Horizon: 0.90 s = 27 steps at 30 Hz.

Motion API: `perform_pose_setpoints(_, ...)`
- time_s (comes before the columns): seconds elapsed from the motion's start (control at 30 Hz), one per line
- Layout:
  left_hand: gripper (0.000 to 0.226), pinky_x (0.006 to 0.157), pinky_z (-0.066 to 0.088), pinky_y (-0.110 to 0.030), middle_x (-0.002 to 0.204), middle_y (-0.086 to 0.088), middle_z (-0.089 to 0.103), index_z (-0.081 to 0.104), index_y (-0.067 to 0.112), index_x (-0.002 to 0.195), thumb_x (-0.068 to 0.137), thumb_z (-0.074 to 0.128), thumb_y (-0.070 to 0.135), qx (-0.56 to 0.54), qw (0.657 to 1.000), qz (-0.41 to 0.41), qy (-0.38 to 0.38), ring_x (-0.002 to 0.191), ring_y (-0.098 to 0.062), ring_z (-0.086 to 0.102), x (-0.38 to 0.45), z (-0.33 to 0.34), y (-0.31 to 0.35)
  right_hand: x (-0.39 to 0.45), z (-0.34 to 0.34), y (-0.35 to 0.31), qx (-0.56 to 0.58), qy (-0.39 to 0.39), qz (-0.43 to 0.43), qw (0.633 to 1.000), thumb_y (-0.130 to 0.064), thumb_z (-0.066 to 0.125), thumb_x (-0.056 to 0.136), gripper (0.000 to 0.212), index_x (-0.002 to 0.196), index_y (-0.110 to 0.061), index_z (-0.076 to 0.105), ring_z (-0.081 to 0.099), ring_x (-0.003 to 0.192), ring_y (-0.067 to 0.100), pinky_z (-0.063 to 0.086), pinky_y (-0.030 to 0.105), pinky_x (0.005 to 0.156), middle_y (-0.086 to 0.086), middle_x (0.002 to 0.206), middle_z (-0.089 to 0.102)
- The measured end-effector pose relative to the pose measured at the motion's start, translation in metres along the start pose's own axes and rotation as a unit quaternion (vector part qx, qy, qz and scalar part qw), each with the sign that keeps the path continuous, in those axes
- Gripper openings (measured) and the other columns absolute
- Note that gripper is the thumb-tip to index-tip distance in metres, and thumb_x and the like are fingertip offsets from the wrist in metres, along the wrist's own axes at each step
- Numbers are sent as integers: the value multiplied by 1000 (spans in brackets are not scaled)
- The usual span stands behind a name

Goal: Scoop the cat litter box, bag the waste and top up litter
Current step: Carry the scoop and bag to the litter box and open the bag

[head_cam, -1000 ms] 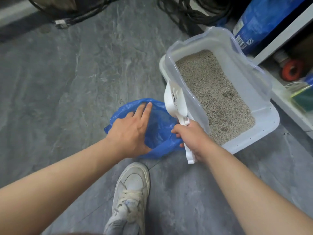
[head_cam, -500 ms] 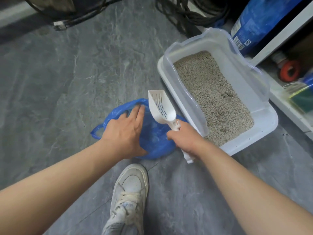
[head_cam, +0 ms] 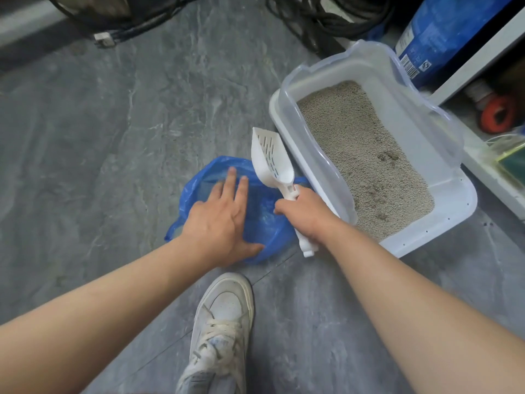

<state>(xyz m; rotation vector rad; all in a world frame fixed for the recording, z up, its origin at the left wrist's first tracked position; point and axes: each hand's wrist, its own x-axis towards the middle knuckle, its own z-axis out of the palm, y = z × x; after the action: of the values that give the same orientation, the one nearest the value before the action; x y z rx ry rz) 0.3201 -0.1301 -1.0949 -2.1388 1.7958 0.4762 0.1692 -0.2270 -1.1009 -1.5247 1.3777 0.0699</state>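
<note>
A white litter box (head_cam: 443, 240) with a clear raised rim stands on the grey floor at the right, filled with grey litter (head_cam: 360, 155) that shows a few darker clumps. Left of it lies a blue plastic bag (head_cam: 264, 226). My left hand (head_cam: 218, 223) rests flat on the bag with the fingers spread. My right hand (head_cam: 304, 211) grips the handle of a white slotted scoop (head_cam: 271, 159), whose empty bowl points away over the bag's right edge.
A blue litter sack (head_cam: 443, 32) leans behind the box at the top right. A white shelf (head_cam: 488, 163) with an orange-red object runs along the right. Black cables (head_cam: 318, 15) lie at the top. My white sneaker (head_cam: 224, 317) stands below the bag.
The scoop came away from the box's rim and turned bowl-up over the bag. My left hand slid a little further onto the bag.
</note>
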Motion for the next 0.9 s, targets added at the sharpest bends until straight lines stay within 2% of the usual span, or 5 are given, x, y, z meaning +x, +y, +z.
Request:
perform_pose_setpoints(0.1, 91, 89, 53, -39, 159, -2, 25, 20, 16, 153, 85, 62, 58, -14, 997, 61, 47, 142, -22, 32, -2, 5, 7, -6, 7, -1, -38, 8, -4, 999, -36, 61, 76, 11, 78, -27, 54, 60, 96, 28, 47, 36, 78, 5, 100, 65)
perform_pose_setpoints(0.17, 76, 87, 53, -41, 152, 2, 31, 26, 20, 149, 87, 61, 45, -28, 996, 74, 38, 139, -21, 36, 0, 9, 8, -10, 9, -1, -31, 6, -3, 1000, -33, 61, 79, 9, 79, -28, 53, 59, 99, 27, 45, 34, 76, 7, 103, 65)
perform_pose_setpoints(0.43, 122, 106, 22, -80, 165, -5, -6, -13, 21, 158, 74, 58, 74, 50, 997, -25, -46, 155, -34, -5, 4, 19, -2, -12, -2, -6, -8, -22, -13, 1000, -25, 60, 85, 10, 81, -26, 51, 54, 72, 15, 36, 30, 58, -4, 81, 59)
perform_pose_setpoints(0.7, 117, 110, 27, -72, 166, -9, -14, -18, 18, 157, 83, 62, 57, 66, 996, -47, -45, 155, -32, -5, 2, 14, -9, 6, -6, -11, 27, -40, 2, 999, -18, 56, 87, 16, 82, -31, 47, 51, 54, 21, 43, 26, 54, 1, 75, 53)
perform_pose_setpoints(0.9, 114, 110, 29, -69, 166, -11, -11, -9, 15, 158, 83, 50, 76, 33, 997, -65, -16, 155, -34, -7, 2, 17, -9, 13, -3, -18, 46, -12, -16, 999, -18, 56, 87, 14, 84, -29, 49, 54, 53, 24, 45, 25, 46, -1, 78, 55)
